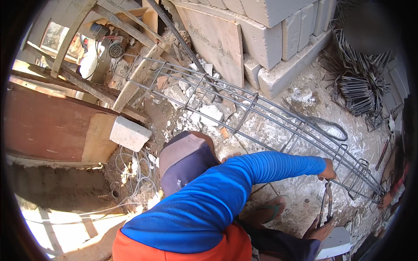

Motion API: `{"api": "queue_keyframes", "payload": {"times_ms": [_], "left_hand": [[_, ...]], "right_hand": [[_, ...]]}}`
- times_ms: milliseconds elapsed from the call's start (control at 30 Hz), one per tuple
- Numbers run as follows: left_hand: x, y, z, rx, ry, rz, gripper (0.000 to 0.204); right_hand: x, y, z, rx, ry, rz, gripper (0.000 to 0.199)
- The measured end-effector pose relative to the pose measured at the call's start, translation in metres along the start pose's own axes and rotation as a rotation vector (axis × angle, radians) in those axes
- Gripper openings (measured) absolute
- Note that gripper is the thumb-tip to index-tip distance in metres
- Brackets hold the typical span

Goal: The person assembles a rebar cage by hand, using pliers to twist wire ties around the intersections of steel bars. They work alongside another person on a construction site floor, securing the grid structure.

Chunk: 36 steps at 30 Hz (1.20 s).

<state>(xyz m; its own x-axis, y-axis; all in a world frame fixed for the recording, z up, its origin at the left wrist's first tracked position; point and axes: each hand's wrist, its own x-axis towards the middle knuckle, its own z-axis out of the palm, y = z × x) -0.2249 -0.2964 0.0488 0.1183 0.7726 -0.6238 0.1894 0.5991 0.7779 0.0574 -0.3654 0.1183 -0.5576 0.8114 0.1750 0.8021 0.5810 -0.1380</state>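
Observation:
A long rebar cage (255,96) made of thin steel bars and stirrups runs from upper left to lower right. My left hand (328,169), at the end of a blue sleeve, is closed on a lower bar near the cage's right end. Just below it, my right hand (320,231) grips the handles of a pair of pincers (328,186). Their jaws point up toward the bar beside my left hand; whether they touch it or hold wire is too small to tell. My knees are bent, and my sandalled foot (278,208) stands between the arms.
Pale blocks (261,41) are stacked at the back. Bundled stirrups (357,91) lie at upper right, and a wire coil (326,126) beside the cage. Another person's hand (385,200) touches the cage's right end. A loose block (129,133) and rubble (211,115) are left.

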Motion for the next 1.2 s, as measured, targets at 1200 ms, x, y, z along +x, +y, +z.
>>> {"api": "queue_keyframes", "payload": {"times_ms": [1200], "left_hand": [[-0.032,0.018,-0.02,-0.232,-0.035,-0.009,0.049]], "right_hand": [[-0.015,-0.02,0.018,1.031,-0.634,0.784,0.051]]}}
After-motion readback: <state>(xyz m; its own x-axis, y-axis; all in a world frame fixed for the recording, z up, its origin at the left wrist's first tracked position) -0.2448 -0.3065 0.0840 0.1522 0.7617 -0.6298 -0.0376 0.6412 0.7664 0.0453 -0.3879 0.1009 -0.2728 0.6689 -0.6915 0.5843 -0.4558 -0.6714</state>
